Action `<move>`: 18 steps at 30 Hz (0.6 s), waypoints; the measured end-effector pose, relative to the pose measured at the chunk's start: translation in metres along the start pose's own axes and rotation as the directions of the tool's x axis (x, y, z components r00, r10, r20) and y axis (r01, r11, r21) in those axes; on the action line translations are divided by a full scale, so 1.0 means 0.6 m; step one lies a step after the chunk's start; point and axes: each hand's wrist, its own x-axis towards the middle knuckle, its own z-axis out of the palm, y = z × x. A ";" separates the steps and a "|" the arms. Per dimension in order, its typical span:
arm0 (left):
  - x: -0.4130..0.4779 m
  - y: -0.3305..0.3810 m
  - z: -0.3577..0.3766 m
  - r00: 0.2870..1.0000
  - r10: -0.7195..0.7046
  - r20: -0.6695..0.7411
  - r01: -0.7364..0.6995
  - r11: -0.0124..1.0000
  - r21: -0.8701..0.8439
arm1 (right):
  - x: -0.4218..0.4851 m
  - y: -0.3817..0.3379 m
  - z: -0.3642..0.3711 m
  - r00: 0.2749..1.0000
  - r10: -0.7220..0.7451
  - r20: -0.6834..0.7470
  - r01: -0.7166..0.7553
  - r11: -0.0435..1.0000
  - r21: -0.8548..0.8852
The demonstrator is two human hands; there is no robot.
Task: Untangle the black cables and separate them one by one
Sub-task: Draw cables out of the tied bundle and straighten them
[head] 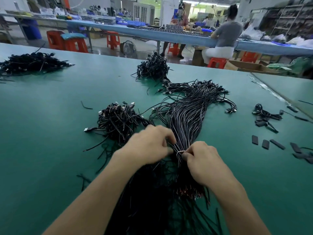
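A thick bundle of long black cables [186,116] lies along the green table, its plug ends fanned out at the far side. A pale tie [180,152] cinches the bundle at a narrow waist near me. My left hand [149,146] grips the bundle just left of that waist, fingers curled into the cables. My right hand [201,160] pinches the pale tie from the right. Below my hands the cables spread into a dark loose mass [160,200] with bare copper ends.
A heap of coiled cables [118,121] sits left of the bundle; two more heaps lie farther off [154,67] and at far left [30,62]. Black sleeve pieces [265,143] and a small coil [265,114] lie to the right. People work at a distant bench.
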 end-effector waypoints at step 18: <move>-0.003 0.019 0.074 0.985 0.030 -0.172 -0.032 0.999 -0.005 | 0.024 0.024 -0.013 0.998 -0.064 0.003 0.059 0.938 0.341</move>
